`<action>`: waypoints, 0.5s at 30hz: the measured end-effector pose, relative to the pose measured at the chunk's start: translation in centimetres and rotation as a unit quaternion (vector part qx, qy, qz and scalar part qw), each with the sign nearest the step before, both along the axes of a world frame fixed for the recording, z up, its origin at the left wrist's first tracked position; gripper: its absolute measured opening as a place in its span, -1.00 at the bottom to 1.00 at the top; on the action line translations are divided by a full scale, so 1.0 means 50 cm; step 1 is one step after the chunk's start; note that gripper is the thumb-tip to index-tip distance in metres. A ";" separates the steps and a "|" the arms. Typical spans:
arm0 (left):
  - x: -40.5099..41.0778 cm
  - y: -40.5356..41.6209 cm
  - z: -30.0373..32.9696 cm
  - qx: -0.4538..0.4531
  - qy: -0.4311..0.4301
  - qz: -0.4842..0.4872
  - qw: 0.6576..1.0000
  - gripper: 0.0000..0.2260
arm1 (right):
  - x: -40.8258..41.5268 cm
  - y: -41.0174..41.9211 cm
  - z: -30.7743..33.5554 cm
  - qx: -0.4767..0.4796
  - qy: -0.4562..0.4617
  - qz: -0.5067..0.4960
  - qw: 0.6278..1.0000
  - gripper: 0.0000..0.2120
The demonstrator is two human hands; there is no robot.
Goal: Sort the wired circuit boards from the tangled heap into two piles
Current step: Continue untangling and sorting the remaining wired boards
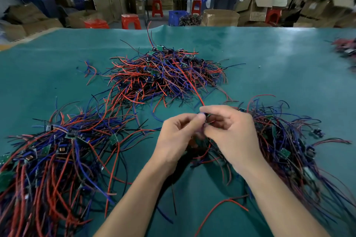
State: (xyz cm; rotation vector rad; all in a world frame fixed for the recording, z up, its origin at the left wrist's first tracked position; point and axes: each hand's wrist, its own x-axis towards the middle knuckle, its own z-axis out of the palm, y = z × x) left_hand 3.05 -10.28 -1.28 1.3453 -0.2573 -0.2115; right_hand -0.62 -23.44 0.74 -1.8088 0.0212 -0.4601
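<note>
a blue crate (178,17) at the top centre of the frame sits beside dark wires; its contents are unclear. on the green table (269,59), the tangled heap (165,71) lies above the hands. left hand (177,136) and right hand (233,134) pinch one small wired board (205,119) together, between the left pile (57,152) and right pile (289,146).

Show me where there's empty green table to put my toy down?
Bare mat lies right of the far heap, out to the far edge. More lies left of it, above the left pile. It is crowded around both hands, where wires from the right pile spread.
</note>
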 end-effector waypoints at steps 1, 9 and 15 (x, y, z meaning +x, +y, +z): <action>0.000 0.002 -0.002 -0.003 -0.010 -0.004 1.000 -0.78 | 0.000 -0.001 0.001 0.028 0.008 0.012 1.000 -0.59; -0.002 0.007 -0.003 0.038 -0.045 -0.022 0.998 -0.92 | 0.008 -0.017 -0.001 0.151 -0.004 -0.054 0.987 -0.84; -0.006 0.010 0.002 0.070 -0.049 -0.049 0.995 -0.89 | 0.011 -0.039 0.001 0.119 0.004 -0.076 0.990 -0.78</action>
